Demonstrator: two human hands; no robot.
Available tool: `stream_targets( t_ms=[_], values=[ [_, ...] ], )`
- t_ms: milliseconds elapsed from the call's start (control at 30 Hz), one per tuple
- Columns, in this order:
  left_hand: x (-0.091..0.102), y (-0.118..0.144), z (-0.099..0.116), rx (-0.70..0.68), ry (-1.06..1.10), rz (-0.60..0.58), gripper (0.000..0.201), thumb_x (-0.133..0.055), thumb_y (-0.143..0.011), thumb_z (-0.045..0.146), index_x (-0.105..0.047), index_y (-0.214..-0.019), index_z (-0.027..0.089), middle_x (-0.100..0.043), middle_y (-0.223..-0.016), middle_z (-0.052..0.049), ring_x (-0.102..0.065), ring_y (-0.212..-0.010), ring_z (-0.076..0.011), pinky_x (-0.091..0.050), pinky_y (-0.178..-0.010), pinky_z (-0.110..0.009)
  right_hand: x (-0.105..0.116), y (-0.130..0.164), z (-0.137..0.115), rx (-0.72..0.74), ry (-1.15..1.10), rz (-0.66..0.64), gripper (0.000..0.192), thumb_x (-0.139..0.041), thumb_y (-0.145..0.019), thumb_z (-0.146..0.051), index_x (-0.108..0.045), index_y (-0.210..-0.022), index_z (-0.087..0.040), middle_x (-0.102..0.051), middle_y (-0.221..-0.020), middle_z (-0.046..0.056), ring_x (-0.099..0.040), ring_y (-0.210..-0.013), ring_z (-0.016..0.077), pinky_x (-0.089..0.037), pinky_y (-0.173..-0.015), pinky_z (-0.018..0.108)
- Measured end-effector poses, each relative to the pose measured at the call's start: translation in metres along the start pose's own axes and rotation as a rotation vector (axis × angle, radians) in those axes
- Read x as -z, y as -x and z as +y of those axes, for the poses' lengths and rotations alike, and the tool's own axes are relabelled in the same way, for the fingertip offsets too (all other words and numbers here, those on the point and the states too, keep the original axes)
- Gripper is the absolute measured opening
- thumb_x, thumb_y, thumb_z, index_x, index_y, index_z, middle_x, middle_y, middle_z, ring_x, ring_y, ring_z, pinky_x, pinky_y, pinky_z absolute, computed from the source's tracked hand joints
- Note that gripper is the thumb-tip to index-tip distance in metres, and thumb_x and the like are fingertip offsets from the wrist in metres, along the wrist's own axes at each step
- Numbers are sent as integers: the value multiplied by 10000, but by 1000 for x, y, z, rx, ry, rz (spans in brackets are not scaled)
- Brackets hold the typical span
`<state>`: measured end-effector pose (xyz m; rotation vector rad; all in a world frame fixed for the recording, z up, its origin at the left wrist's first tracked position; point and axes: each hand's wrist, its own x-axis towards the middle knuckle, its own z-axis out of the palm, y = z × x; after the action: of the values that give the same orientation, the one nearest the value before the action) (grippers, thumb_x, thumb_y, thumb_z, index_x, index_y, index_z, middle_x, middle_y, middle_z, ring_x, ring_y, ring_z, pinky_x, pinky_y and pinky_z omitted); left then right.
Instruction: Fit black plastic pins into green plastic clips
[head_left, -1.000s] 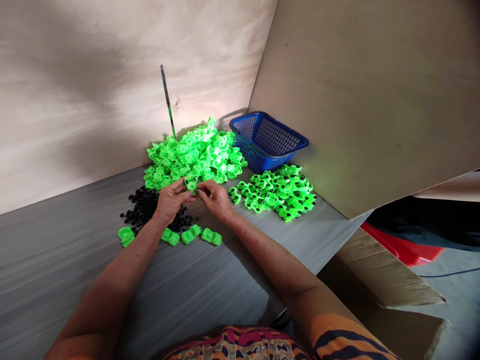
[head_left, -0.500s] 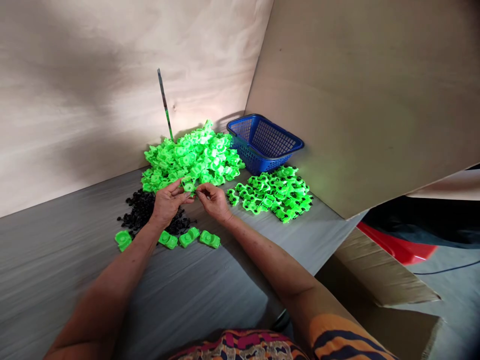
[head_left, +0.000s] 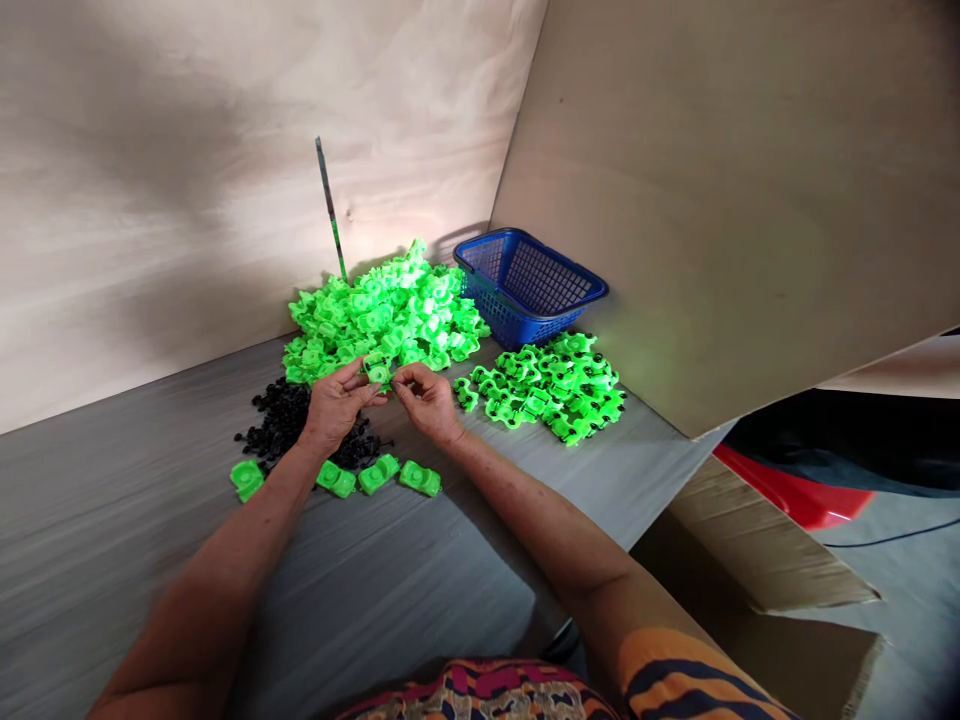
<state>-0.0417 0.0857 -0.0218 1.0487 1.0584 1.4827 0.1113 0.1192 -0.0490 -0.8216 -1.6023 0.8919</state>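
Note:
My left hand (head_left: 335, 403) and my right hand (head_left: 427, 398) meet over the grey table (head_left: 112, 520), both pinching one small bright green plastic part (head_left: 378, 371). Just behind the hands lies a large pile of plain green parts (head_left: 382, 315). To the right sits a smaller pile of green parts with black pieces fitted (head_left: 551, 385). Under my left hand spreads a heap of small black pieces (head_left: 281, 420). A row of several loose green parts (head_left: 375, 475) lies in front of my wrists.
A blue plastic basket (head_left: 529, 283) stands at the back by a leaning cardboard sheet (head_left: 712, 200). A thin rod (head_left: 330, 205) stands against the back wall. The table's right edge drops to cardboard boxes (head_left: 757, 550) and a red object (head_left: 795, 495).
Both hands stay on the same green part with only slight finger motion. The view shifted a little between the earliest frame and now.

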Motion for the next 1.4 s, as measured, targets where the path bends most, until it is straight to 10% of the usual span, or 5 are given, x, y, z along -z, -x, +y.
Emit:
stream_targets(
  t_ms=[1400],
  values=[
    [-3,2,-16,22,-45,159,725,-856,-625,279,-690,-1312,121,-713,-761,-11,-744,-658,-211,-669,-699,-376,-29,4,12,-213,-141,132,163,-592,-783,-297,-502,-671,-220,-512,-661,-42,-476,-655,114,-441,-619,233]
  ],
)
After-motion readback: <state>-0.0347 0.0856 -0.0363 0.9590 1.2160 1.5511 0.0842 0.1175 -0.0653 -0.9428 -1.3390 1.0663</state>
